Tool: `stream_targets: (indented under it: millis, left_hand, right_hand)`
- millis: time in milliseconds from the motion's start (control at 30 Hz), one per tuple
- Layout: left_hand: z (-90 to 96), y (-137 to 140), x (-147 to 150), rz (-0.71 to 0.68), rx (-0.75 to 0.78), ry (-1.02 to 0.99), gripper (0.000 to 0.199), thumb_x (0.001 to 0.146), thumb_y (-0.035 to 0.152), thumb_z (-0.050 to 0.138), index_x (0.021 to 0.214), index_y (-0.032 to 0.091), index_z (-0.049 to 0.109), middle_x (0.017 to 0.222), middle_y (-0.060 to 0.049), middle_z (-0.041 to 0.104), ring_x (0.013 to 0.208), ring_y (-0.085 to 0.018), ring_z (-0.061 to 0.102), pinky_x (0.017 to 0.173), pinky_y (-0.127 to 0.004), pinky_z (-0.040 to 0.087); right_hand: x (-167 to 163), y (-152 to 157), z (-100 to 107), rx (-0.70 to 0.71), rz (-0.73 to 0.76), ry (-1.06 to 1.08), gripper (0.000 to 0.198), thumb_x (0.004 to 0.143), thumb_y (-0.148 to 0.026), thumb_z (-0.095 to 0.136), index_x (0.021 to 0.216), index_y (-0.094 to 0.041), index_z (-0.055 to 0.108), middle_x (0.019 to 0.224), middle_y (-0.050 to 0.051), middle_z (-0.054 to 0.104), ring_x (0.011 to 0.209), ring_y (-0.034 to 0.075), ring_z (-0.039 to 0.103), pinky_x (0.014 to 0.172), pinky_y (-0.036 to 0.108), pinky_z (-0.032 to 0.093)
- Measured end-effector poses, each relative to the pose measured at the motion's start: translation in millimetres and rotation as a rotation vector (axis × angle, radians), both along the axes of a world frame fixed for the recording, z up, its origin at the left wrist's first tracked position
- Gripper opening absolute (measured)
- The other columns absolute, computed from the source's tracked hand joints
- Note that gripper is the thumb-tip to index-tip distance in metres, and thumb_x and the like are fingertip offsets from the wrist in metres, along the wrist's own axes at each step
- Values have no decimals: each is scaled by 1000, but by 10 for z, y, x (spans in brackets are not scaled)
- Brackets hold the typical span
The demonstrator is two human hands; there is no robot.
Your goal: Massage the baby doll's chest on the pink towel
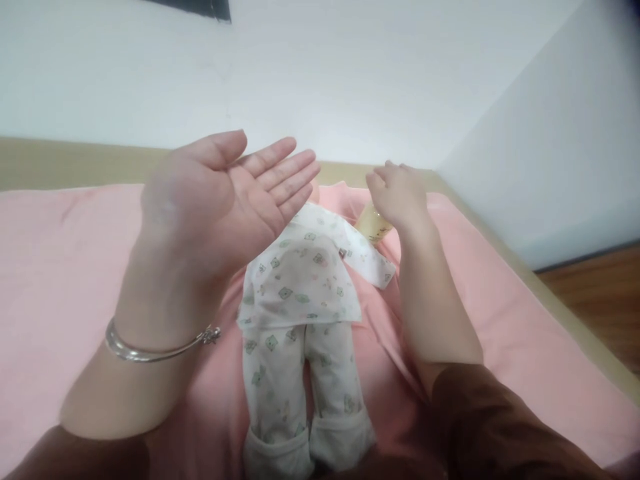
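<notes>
Your left hand hovers flat and wide open, palm up, over the doll lying mid-bed on the pink sheet. Further right, your right hand grips a yellowish bottle beside the doll's sleeve. White walls behind, wood floor far right.

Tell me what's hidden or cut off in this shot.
Head view:
- doll: head hidden behind the left hand; feet cut by the bottom edge.
- bottle: mostly covered by the right hand; label unreadable.
- dark shape on the wall: cut by the top edge.
</notes>
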State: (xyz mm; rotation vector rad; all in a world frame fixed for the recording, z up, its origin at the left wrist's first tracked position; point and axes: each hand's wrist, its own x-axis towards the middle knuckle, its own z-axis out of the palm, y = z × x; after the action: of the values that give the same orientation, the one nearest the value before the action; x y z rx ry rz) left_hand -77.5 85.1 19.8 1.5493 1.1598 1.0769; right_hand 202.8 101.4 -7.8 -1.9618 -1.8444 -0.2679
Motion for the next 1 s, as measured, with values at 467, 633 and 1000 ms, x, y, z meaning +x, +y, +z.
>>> stream_targets:
  millis: [467, 633, 1000]
  left_hand:
    - [370, -214, 95, -173, -275, -320, 67, 99, 28, 1, 151, 15, 42, 135, -6, 63, 143, -28, 45, 100, -48, 47]
    - [298, -174, 43, -164, -180, -104, 67, 98, 45, 9, 148, 23, 48, 138, -7, 59, 148, -42, 27, 96, -61, 43]
    - [332, -187, 29, -279, -575, -1106, 51, 106, 30, 27, 155, 14, 24, 158, -17, 39, 139, -32, 47, 103, -41, 49]
  right_hand:
    - [-52, 83, 103, -144, -234, 138, 41, 94, -38, 35, 67, -20, 60, 77, 12, 70, 85, 28, 66, 80, 38, 47]
    - [-86, 70, 76, -97, -241, 167, 38, 91, -37, 37, 63, -20, 56, 70, 10, 66, 78, 26, 63, 77, 37, 46]
    - [-94, -10, 78, -28, -179, 236, 31, 86, -27, 43, 56, -23, 40, 54, 0, 40, 63, 17, 48, 69, 32, 40]
